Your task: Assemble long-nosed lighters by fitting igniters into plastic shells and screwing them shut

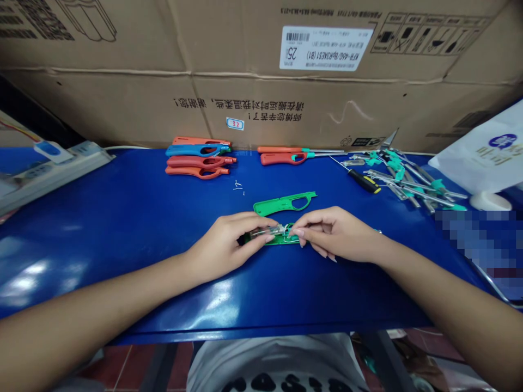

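Glossy blue tabletop (143, 218) meets an upright brown cardboard box (134, 103). On it, the left hand (226, 239) grasps a clear plastic tank (267, 232) over a green plastic handle half (281, 240); the right hand (337, 235) bends its fingers together at a thin white wire (291, 240), whether gripping it cannot be told. A sharp tug could pull the wire loose; uneven thumb pressure could tip the tank.

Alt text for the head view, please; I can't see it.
A person's left grip holds a transparent cartridge over a green casing half, the right grip at a white wire. Beyond, on the blue table, lie another green half, red casings and a screwdriver.
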`<state>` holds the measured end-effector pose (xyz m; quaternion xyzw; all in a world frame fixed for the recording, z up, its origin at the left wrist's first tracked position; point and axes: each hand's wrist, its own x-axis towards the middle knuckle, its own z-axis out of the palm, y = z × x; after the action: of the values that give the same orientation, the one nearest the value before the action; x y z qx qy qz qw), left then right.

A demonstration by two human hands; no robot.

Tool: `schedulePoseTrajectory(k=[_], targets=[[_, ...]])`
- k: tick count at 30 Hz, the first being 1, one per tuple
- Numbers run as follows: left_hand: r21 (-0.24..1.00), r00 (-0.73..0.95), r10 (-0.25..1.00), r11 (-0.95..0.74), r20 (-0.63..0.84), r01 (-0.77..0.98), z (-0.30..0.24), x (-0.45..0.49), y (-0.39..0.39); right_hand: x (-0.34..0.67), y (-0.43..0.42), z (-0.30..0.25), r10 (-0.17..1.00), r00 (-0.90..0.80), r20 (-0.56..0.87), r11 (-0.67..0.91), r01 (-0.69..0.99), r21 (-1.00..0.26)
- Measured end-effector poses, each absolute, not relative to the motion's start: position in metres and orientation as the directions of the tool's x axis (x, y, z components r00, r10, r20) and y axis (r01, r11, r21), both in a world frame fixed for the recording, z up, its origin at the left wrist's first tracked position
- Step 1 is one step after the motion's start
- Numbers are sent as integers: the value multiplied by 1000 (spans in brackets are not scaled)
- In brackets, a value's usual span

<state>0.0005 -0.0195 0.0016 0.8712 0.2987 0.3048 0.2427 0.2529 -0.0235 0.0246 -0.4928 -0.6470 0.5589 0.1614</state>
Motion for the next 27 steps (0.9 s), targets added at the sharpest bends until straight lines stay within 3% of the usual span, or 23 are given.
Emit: schedulePoseTrajectory(k=[27], targets=[[609,640,664,-705,386,364,2,0,-23,257,-20,27,790,-502,-351,-128,425,-896]])
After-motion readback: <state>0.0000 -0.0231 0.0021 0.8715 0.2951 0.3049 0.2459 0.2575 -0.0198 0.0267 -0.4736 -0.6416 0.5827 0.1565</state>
